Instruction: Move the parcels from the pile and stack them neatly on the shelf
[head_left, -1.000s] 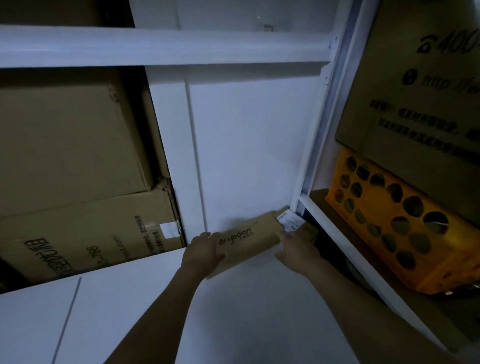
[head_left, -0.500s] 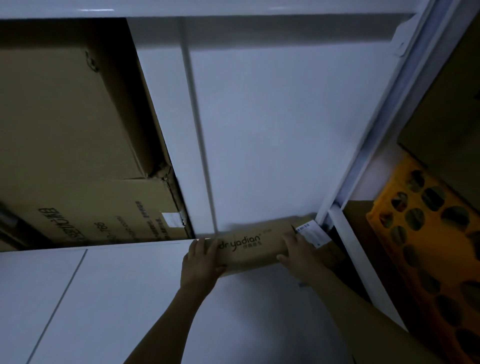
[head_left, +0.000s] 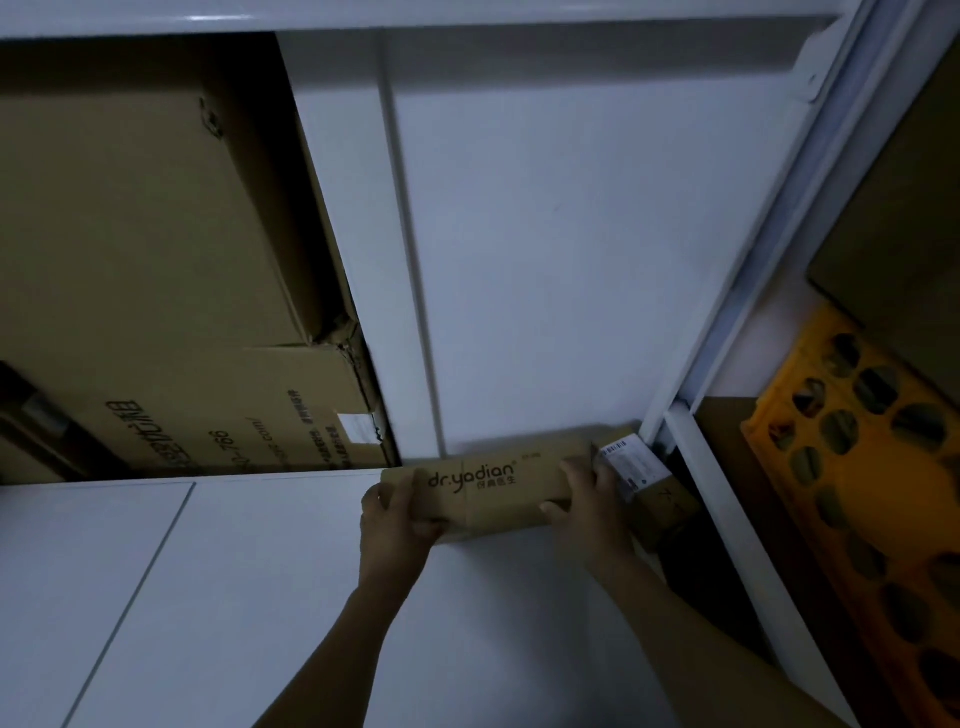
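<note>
Parcel (head_left: 498, 486) on shelf (head_left: 260, 571), left hand (head_left: 397, 519) and right hand (head_left: 584, 501) grip clasping ends.

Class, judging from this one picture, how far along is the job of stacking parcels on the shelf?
Done: a smaller parcel with a white label already sits at the shelf's back right corner. In hand: the left hand and right hand grip the long dr.yadian box on the white shelf board, against the back wall and beside that parcel. Left: letting go. The pile is out of view, so the remaining parcels cannot be counted.
</note>
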